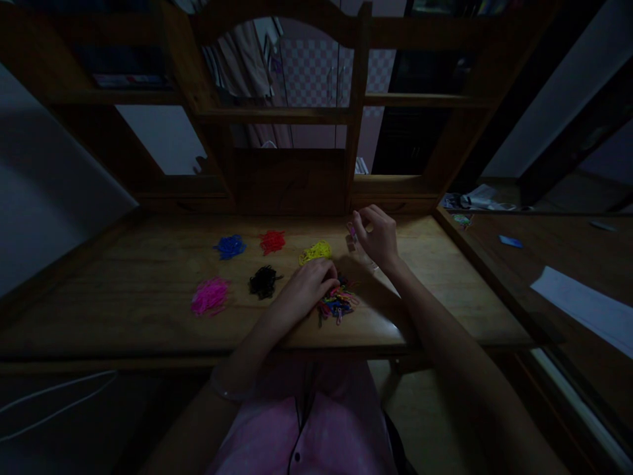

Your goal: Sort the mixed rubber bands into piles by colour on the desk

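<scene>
My left hand [312, 282] rests at the upper left edge of a mixed pile of small coloured looped pieces [339, 302], which look like paper clips. Its fingers curl down and together over the pile; whatever they grip is hidden. To the right, my right hand [378, 234] is raised with thumb and forefinger pinched, and I cannot make out anything between them. Just below it lies a clear see-through item [368, 260], perhaps a small bag or box, with pinkish pieces [351, 231] at its far left. A yellow heap [316, 251] of similar pieces lies just beyond my left hand.
Sorted heaps lie leftward on the wooden desk [148, 264]: red [271, 242], blue [231, 247], black [264, 282] and pink [210, 296]. A wooden shelf unit [291, 178] stands along the back. On the right-hand surface are a white paper [588, 307] and a blue card [510, 241].
</scene>
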The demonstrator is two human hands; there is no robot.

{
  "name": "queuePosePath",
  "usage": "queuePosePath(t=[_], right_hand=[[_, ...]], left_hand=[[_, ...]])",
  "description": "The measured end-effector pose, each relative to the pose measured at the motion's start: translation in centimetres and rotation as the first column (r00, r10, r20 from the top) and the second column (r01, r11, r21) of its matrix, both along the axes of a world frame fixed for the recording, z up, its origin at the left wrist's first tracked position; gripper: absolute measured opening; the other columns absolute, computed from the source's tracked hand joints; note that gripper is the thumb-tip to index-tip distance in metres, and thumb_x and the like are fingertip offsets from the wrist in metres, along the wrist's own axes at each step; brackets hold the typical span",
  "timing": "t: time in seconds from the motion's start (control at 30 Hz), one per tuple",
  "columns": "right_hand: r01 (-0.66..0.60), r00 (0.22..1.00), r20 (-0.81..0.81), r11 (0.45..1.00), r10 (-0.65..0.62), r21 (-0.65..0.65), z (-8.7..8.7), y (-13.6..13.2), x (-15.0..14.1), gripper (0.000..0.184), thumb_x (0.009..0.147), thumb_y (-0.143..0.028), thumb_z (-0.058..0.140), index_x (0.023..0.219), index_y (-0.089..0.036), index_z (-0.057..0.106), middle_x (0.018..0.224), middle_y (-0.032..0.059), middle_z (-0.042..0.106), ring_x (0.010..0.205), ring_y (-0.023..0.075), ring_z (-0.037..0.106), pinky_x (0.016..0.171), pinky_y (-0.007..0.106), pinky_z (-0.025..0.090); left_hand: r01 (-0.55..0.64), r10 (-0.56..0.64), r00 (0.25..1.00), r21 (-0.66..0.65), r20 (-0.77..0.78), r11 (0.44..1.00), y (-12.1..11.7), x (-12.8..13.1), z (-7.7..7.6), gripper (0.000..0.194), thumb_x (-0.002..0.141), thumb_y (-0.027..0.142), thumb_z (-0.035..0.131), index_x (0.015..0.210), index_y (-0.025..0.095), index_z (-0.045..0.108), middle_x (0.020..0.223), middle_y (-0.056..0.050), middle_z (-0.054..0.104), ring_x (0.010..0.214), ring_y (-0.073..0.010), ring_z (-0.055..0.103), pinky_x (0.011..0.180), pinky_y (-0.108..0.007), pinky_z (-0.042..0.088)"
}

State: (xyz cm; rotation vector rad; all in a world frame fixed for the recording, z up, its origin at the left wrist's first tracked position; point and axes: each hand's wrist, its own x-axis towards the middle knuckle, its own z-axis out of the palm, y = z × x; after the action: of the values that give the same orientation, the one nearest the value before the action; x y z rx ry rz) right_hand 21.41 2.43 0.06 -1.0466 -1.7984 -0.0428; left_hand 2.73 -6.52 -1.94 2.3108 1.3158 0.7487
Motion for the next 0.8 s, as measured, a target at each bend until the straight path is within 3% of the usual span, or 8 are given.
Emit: queuePosePath(t=[0.13,0.23,0.43,0.63,0.8], right_hand=[[0.003,1.0,0.003,1.0,-0.003,-0.008,0.0,0.0,0.0,0.031,0.097,-0.032,0.045,0.069,-0.02,0.053,0.074,0.0034,0.055,0.065,0.0139,0.05,0.065,0.029,0.038],[0.008,1.0,0.008,1.0,-0.008,-0.014,-0.1,0.0,-0.1,0.032,0.097,-0.032,0.045,0.068,-0.02,0.053,0.073,0.0035,0.055,0.065,0.0141,0.05,0.065,0.029,0.038],[0.009,1.0,0.025,1.0,-0.008,-0.015,-0.1,0.0,-0.1,0.033,0.097,-0.033,0.045,0.067,-0.02,0.053,0.072,0.0032,0.055,0.065,0.0143,0.05,0.065,0.029,0.038],[0.005,1.0,0.022,1.0,-0.005,-0.017,-0.1,0.0,0.0,0.033,0.098,-0.033,0.044,0.068,-0.02,0.053,0.073,0.0035,0.056,0.066,0.0142,0.051,0.066,0.028,0.038],[-0.015,1.0,0.019,1.0,0.015,-0.014,-0.1,0.0,0.0,0.033,0.098,-0.032,0.043,0.069,-0.02,0.055,0.074,0.0035,0.056,0.067,0.0142,0.051,0.066,0.029,0.038]], left_hand=[[-0.104,0.11,0.991,-0.079,0.078,0.991,-0.3,-0.3,1.0,0.003,0.08,0.024,0.067,0.078,0.022,0.068,0.078,-0.003,0.07,0.074,-0.021,0.064,0.067,-0.03,0.046],[-0.141,0.149,0.982,-0.077,0.116,0.987,-0.3,-0.4,1.4,0.007,0.081,0.021,0.064,0.081,0.022,0.071,0.079,-0.003,0.072,0.075,-0.0211,0.065,0.067,-0.03,0.047],[-0.087,0.086,0.991,0.008,0.107,0.996,0.1,1.0,0.6,0.018,0.085,0.015,0.058,0.092,0.021,0.073,0.097,-0.005,0.074,0.093,-0.0222,0.066,0.086,-0.033,0.048],[-0.077,0.076,0.997,0.026,0.005,0.997,0.4,2.3,0.1,0.01,0.083,0.015,0.062,0.082,0.02,0.07,0.086,-0.005,0.071,0.084,-0.0217,0.064,0.076,-0.032,0.047],[-0.096,0.1,0.994,0.066,-0.05,0.993,1.1,2.3,-0.8,0.009,0.083,0.014,0.061,0.085,0.019,0.068,0.089,-0.006,0.068,0.086,-0.0231,0.062,0.079,-0.034,0.046]])
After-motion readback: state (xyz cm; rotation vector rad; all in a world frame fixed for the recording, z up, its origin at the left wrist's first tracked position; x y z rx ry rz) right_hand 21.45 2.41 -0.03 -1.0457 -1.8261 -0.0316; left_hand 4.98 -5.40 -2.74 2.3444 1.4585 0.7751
